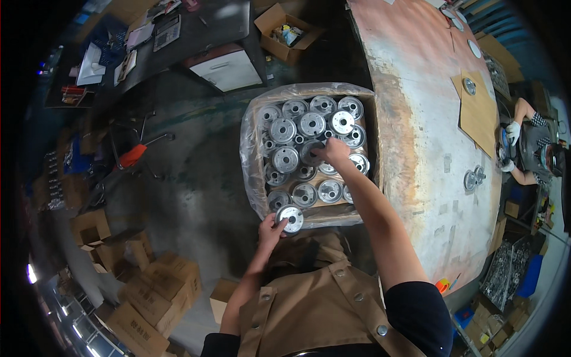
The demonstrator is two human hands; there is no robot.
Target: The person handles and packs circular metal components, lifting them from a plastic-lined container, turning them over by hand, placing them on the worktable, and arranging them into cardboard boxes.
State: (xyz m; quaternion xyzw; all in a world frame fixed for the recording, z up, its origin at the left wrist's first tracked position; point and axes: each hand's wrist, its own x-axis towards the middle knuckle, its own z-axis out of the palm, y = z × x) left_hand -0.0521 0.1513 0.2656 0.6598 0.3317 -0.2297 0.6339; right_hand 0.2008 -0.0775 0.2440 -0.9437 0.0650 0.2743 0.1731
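Observation:
A carton lined with clear plastic [252, 128] stands before me, holding layers of silvery round metal hubs [283, 130], each with a central hole. My left hand [271, 231] is closed on the edge of one metal hub [291, 215], at the carton's near left rim. Over the carton's middle, my right hand [335, 152] grips another metal hub [310, 156], its fingers partly hidden by the hand and the part. Whether that hub is lifted or still rests on those below, I cannot tell. Brown cardboard [321, 173] shows between the nearer hubs.
A worn worktable [416, 149] adjoins the carton's right side, with loose hubs [470, 180] and brown cardboard sheets [476, 116] on it. Across it, a gloved co-worker [529, 140] is busy. Cartons [156, 291] are piled at left; a dark desk [208, 27] and an open box [286, 33] are beyond.

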